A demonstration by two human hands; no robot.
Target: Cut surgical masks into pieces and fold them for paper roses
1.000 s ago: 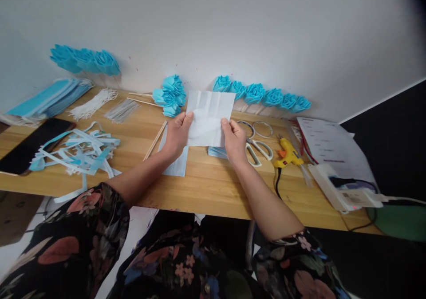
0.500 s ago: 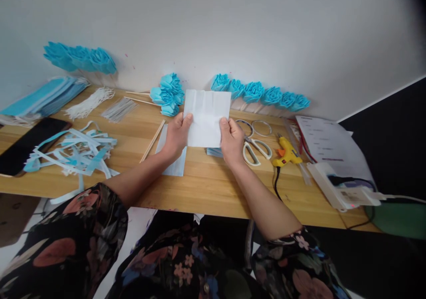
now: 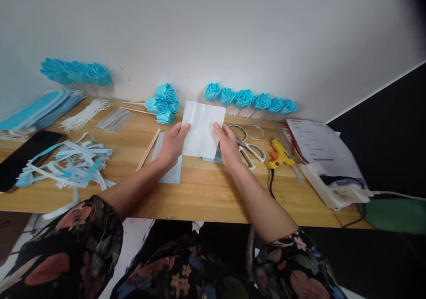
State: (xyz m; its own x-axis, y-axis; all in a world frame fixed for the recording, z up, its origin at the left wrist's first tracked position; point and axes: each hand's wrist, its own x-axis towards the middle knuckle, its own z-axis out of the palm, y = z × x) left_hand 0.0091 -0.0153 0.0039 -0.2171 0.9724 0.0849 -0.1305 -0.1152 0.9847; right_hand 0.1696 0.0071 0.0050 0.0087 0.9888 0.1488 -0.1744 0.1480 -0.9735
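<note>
We log a long light wooden desk [image 3: 206, 192] across mid-frame, set against a white wall. At centre frame, lifted just above it, is a white creased rectangular fabric sheet [image 3: 203, 128]. The left hand [image 3: 171, 146] has its grip clamped on the sheet's left edge, thumb on the front. The right hand [image 3: 228, 143] is clamped the same way on the right edge. Under the left hand, a pale blue flat rectangular sheet [image 3: 169, 175] lies on the desk. Right of the right hand we note white-handled scissors [image 3: 249, 150], then a small yellow glue gun [image 3: 278, 155].
</note>
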